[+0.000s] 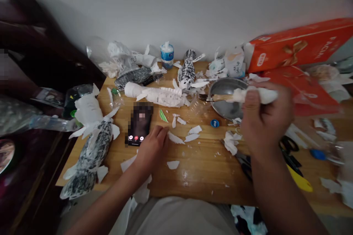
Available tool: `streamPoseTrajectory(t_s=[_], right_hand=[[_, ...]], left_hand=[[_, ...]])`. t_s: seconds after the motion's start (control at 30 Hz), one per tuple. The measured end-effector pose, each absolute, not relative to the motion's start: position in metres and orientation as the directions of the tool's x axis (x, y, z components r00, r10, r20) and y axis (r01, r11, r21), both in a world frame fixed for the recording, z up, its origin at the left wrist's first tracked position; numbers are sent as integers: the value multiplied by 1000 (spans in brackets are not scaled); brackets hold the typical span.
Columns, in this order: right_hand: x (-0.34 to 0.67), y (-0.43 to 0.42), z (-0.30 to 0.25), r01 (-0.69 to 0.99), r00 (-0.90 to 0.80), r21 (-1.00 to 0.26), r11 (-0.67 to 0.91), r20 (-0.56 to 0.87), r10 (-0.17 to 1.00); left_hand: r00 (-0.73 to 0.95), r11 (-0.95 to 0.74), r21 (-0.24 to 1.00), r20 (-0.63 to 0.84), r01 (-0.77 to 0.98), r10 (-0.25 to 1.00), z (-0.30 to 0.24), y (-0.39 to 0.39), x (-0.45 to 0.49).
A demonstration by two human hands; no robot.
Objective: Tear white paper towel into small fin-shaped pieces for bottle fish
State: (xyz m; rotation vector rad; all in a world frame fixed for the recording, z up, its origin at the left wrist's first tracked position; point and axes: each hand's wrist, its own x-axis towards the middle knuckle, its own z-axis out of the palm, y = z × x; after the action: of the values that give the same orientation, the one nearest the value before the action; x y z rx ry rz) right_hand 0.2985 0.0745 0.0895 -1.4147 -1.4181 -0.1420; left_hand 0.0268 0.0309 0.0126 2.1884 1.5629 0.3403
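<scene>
My right hand [264, 110] is closed around a wooden-handled tool [223, 97], its grip wrapped in white tissue [239, 95]. The tool's dark tip points left over the rim of a metal bowl [230, 84]; whether it is a brush or a fork I cannot tell. My left hand [154, 143] rests palm down on the wooden table, fingers loosely bent, holding nothing visible. Close by its fingertips lies a torn white paper scrap [176, 138], and to its left a phone [140, 123] showing call buttons. Behind lies a white paper-wrapped fish shape [162, 95].
A black-and-white painted fish shape [93, 150] lies at the left edge, another [187, 69] at the back. A blue-labelled container [167, 55] stands by the wall. Scissors [244, 163], a blue cap [214, 123], a yellow-handled tool [300, 180] and red packaging [300, 47] occupy the right side.
</scene>
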Motion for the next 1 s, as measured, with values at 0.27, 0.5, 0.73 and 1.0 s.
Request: streamPoseTrajectory(t_s=[0.27, 0.5, 0.73, 1.0], right_hand=[[294, 100, 61, 793, 121, -563, 231, 517, 847], [301, 96, 55, 827, 46, -459, 324, 630, 776], [257, 15, 64, 748, 182, -512, 422, 771, 610], [188, -59, 31, 369, -429, -789, 492, 325, 843]], left_hand=[[290, -196, 506, -113, 840, 950, 13, 46, 32], [300, -175, 579, -127, 797, 946, 18, 48, 29], [321, -172, 661, -111, 731, 940, 11, 46, 33], [344, -173, 728, -91, 663, 934, 16, 50, 19]])
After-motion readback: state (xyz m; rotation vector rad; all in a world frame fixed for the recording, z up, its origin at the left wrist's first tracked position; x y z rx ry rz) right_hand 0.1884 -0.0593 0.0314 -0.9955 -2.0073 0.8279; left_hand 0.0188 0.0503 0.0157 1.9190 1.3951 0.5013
